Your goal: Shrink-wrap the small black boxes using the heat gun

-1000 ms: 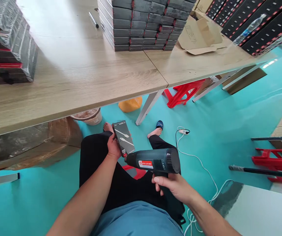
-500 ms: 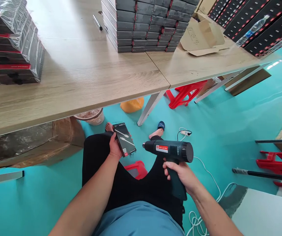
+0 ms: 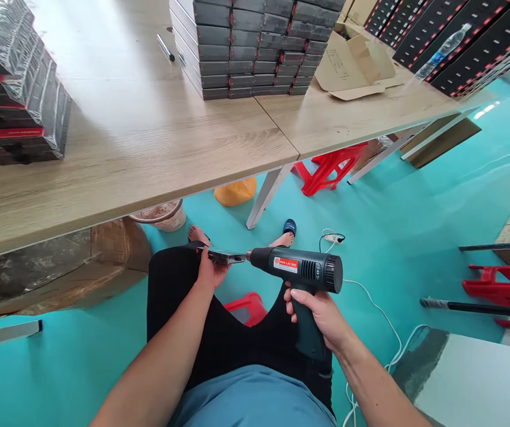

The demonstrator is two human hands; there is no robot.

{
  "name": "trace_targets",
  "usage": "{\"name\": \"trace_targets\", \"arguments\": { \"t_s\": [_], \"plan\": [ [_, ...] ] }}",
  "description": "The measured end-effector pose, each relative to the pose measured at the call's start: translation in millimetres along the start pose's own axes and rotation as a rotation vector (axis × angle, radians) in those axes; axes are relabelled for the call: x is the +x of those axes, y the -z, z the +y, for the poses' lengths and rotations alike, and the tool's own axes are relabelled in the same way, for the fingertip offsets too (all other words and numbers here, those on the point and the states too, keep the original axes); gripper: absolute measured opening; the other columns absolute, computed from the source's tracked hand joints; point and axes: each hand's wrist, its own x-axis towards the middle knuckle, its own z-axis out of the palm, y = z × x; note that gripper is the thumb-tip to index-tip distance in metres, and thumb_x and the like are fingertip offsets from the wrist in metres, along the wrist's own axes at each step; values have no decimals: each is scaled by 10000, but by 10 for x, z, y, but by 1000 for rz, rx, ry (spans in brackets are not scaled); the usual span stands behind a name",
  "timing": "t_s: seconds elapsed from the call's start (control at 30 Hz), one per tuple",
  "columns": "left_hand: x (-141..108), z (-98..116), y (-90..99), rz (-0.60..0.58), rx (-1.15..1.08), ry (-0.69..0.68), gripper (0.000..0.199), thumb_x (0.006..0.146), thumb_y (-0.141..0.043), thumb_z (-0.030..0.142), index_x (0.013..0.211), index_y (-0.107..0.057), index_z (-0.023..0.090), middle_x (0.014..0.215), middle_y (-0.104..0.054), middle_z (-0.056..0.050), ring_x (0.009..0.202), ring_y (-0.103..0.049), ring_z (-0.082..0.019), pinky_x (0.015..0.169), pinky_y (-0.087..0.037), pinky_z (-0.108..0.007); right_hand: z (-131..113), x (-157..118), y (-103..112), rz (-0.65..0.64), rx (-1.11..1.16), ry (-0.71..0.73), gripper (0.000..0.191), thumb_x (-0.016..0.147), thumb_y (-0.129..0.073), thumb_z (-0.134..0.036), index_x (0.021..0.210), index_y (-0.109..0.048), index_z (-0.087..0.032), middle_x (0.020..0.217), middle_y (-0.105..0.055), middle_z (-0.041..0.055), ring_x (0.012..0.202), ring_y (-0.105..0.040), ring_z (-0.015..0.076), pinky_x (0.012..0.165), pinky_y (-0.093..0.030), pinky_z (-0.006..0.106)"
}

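Over my lap, my left hand [image 3: 211,274] grips a thin black box [image 3: 226,256], which is turned nearly edge-on to me. My right hand [image 3: 311,305] is wrapped round the handle of a dark green heat gun [image 3: 299,267] with a red label on its side. The gun's nozzle points left and sits close to the box's right end; whether they touch I cannot tell. Above, on the wooden table [image 3: 170,148], stands a tall stack of black boxes [image 3: 255,50]. Another stack of boxes in clear film [image 3: 15,101] is at the table's left.
A silver pen-like rod [image 3: 166,48] and torn cardboard [image 3: 353,65] lie on the table. Below it are a waste basket [image 3: 166,218], an orange bag [image 3: 236,192], a red stool [image 3: 330,172] and a large carton [image 3: 117,261]. A white cord [image 3: 377,305] runs along the floor at right.
My left hand has tilted the box from showing its broad face to nearly edge-on. My right hand has brought the heat gun left, so its nozzle is now close to the box.
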Motion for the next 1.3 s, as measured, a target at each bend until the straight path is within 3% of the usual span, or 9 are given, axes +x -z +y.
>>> {"name": "trace_targets", "arguments": {
  "t_s": [0.17, 0.3, 0.47, 0.6, 0.77, 0.93, 1.1, 1.23, 1.3],
  "plan": [
    [-22, -17, -31, 2, -13, -4, 367, 1021, -481, 484, 1093, -639, 161, 834, -697, -84, 707, -698, -223, 619, -616, -355, -71, 45, -48, -92, -132, 9, 321, 804, -761, -442, 899, -750, -137, 792, -723, 71, 655, -628, 172, 603, -543, 307],
    [-54, -19, -37, 16, 0, -8, 357, 1030, -454, 476, 1064, -633, 168, 822, -695, -79, 703, -705, -232, 633, -623, -386, -141, 55, -104, 6, -173, 30, 344, 783, -760, -449, 950, -743, -149, 707, -694, 40, 635, -617, 180, 590, -532, 312],
    [-76, -30, -59, 31, -21, -36, 350, 1029, -430, 447, 1005, -626, 158, 767, -672, -70, 645, -687, -214, 576, -606, -342, -164, 46, -196, -138, -204, 14, 298, 799, -750, -419, 914, -746, -145, 719, -696, 52, 654, -626, 188, 601, -533, 321],
    [-61, -31, -50, 53, -6, -21, 399, 1027, -375, 489, 1018, -613, 169, 797, -677, -81, 682, -703, -242, 599, -620, -399, -181, 61, -246, -40, -200, 37, 297, 799, -746, -417, 920, -742, -146, 672, -676, 38, 635, -612, 185, 585, -526, 318],
    [-33, -12, -51, 92, -11, -51, 357, 1017, -393, 452, 967, -603, 167, 736, -631, -51, 588, -651, -195, 525, -576, -305, -157, 73, -304, -196, -223, 45, 257, 813, -741, -407, 854, -744, -154, 721, -692, 51, 670, -632, 191, 608, -536, 321],
    [-47, -2, -57, 33, -36, 6, 420, 1019, -351, 489, 1099, -592, 155, 872, -675, -122, 745, -715, -281, 629, -631, -450, -208, 94, -250, 3, -183, 30, 292, 794, -757, -417, 890, -740, -142, 708, -689, 44, 619, -615, 170, 585, -525, 305],
    [-37, 5, -67, 52, -69, -18, 410, 1022, -356, 485, 1105, -583, 153, 798, -641, -91, 650, -683, -241, 540, -602, -363, -202, 32, -194, -129, -123, -3, 347, 798, -761, -420, 1006, -737, -143, 750, -705, 51, 680, -640, 189, 595, -544, 307],
    [-37, 1, -73, 21, -40, 8, 434, 1018, -331, 505, 1071, -590, 161, 820, -658, -106, 704, -705, -270, 596, -626, -426, -170, 18, -255, 23, -140, 36, 371, 782, -763, -440, 1007, -723, -148, 704, -685, 30, 624, -618, 178, 579, -537, 311],
    [-42, 2, -66, 34, -34, 11, 395, 1013, -350, 477, 1016, -595, 167, 794, -653, -93, 671, -693, -253, 584, -620, -402, -170, -1, -290, 7, -178, 9, 336, 789, -753, -434, 956, -732, -143, 685, -681, 31, 606, -611, 173, 579, -531, 310]
  ]
}}
